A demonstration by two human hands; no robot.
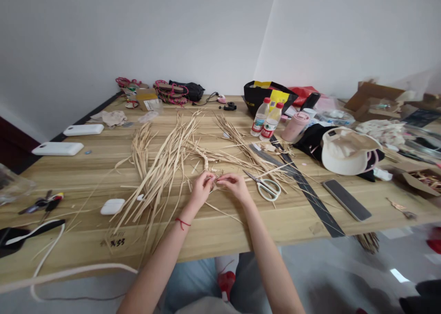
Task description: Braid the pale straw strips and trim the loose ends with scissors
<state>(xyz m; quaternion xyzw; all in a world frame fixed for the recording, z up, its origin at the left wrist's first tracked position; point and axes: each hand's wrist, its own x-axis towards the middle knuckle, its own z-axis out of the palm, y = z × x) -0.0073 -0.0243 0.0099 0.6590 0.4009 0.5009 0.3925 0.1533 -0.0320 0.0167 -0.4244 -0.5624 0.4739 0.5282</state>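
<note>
At the centre of the frame, the left hand (200, 191) and right hand (236, 188) meet low over the table (215, 233), each pinching thumb against forefinger at the near end of a braided straw piece (206, 159); the exact strands between the fingertips are too small to make out. Working from both sides probably keeps the plait taut. The piece lies just beyond the fingers, among loose straw strips (171, 148) fanned to its left, perhaps so single lengths pull free easily. Scissors (263, 184) rest just right of the right hand, seemingly for quick reach. Two water bottles (264, 119) stand upright at upper right, apart from the straw, likely to avoid knocks.
</note>
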